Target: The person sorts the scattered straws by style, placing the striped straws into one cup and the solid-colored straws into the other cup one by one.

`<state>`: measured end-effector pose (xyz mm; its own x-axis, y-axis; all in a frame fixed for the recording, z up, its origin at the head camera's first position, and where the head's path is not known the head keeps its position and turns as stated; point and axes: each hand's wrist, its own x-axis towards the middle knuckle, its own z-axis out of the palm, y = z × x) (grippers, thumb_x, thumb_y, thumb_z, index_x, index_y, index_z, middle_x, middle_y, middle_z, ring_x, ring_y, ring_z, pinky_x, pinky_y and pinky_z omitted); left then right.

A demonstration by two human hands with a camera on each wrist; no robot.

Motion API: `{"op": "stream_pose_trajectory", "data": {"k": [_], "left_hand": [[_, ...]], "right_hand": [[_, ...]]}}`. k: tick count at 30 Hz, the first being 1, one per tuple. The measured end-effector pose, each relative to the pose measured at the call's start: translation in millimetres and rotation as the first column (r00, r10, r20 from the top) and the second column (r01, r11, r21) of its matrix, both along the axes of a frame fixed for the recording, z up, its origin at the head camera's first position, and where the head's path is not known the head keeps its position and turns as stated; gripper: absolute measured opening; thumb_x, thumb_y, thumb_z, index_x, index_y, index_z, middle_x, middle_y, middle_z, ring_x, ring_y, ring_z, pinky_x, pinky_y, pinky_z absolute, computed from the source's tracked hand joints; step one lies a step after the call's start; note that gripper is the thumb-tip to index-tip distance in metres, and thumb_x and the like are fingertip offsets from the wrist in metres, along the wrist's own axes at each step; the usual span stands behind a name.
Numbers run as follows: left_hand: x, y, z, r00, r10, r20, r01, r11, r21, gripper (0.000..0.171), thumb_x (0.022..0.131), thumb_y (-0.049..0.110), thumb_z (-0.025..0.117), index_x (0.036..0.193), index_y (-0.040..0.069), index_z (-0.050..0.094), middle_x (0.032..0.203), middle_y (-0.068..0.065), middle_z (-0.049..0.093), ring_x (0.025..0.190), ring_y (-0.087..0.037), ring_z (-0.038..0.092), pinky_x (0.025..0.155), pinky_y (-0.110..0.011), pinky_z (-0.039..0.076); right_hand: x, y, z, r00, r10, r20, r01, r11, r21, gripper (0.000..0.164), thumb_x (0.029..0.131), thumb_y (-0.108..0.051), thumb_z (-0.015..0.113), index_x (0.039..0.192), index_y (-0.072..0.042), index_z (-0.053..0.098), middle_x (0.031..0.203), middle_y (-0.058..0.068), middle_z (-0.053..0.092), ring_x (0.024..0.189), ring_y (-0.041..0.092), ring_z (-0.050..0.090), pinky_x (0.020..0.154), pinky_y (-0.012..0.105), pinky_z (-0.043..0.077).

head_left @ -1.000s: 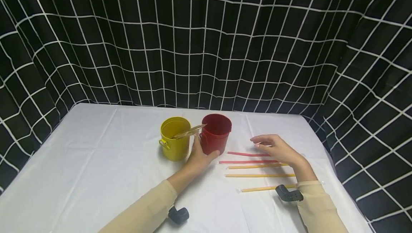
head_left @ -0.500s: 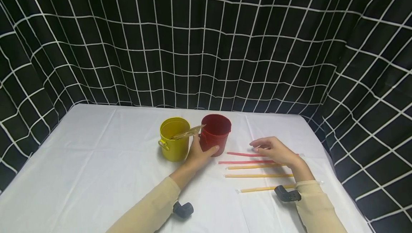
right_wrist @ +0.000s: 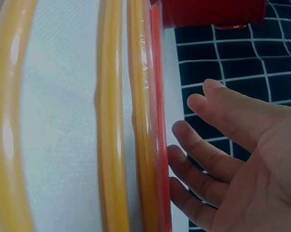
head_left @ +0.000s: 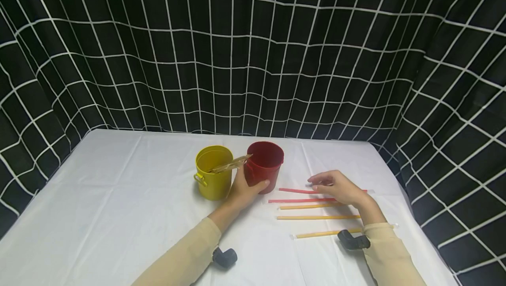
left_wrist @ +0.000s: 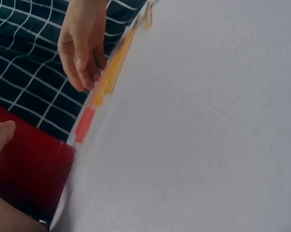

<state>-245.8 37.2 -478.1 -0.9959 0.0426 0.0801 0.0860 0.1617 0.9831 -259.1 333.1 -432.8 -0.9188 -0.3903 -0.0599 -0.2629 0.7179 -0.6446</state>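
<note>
The person I'm watching wears plain, long-sleeved beige, the left sleeve [head_left: 182, 253] matching the right sleeve [head_left: 389, 253], both fairly close-fitting with a few soft creases. The fabric ends at the wrists, leaving the left grip [head_left: 242, 191] and the right grip [head_left: 341, 188] bare. Each wrist carries a small black camera: the left camera [head_left: 225, 258] is bent like a stubby elbow, and the right camera [head_left: 353, 239] has the same crooked shape.

Even light fills the head view, a faint shadow beside the right sleeve [head_left: 391, 251]. The left wrist view is dimmer (its tablecloth [left_wrist: 194, 135] looks grey); glare streaks a blurred straw [right_wrist: 9, 111] in the right wrist view.
</note>
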Motion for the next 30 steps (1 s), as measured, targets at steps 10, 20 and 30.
{"op": "stream_pose_trajectory", "data": {"k": [10,20,30], "left_hand": [[-1.8,-8.7,-7.0,0.997,-0.067,-0.032,0.065,0.996,-0.058,0.091,0.087,0.017,0.078,0.16,0.018,0.024,0.158,-0.008,0.043,0.147,-0.028,0.039,0.119,-0.05,0.041],[-5.5,-13.8,0.0,0.994,-0.106,0.01,0.106,0.992,-0.062,0.088,0.088,0.021,0.078,0.16,0.016,0.027,0.159,-0.008,0.044,0.149,-0.028,0.039,0.122,-0.05,0.037],[-7.5,-16.8,-4.5,0.982,-0.186,0.01,0.186,0.981,0.046,0.08,0.089,0.014,0.077,0.153,0.011,0.03,0.16,-0.014,0.042,0.151,-0.032,0.036,0.124,-0.05,0.032]], "right_hand": [[2.2,0.4,-3.8,0.999,-0.022,0.036,0.022,1.0,0.018,0.03,0.092,-0.012,0.072,0.118,0.002,0.071,0.117,0.02,0.073,0.112,0.035,0.068,0.103,0.054,0.053],[-2.1,3.9,-4.4,1.0,-0.009,0.024,0.008,0.999,0.043,0.019,0.087,-0.005,0.074,0.105,0.002,0.074,0.104,0.016,0.076,0.093,0.019,0.069,0.085,0.029,0.056],[0.2,-0.4,-4.8,0.998,-0.061,-0.017,0.062,0.99,0.123,0.012,0.085,0.002,0.074,0.097,-0.001,0.075,0.087,0.007,0.073,0.079,0.015,0.057,0.075,0.029,0.05]]}}
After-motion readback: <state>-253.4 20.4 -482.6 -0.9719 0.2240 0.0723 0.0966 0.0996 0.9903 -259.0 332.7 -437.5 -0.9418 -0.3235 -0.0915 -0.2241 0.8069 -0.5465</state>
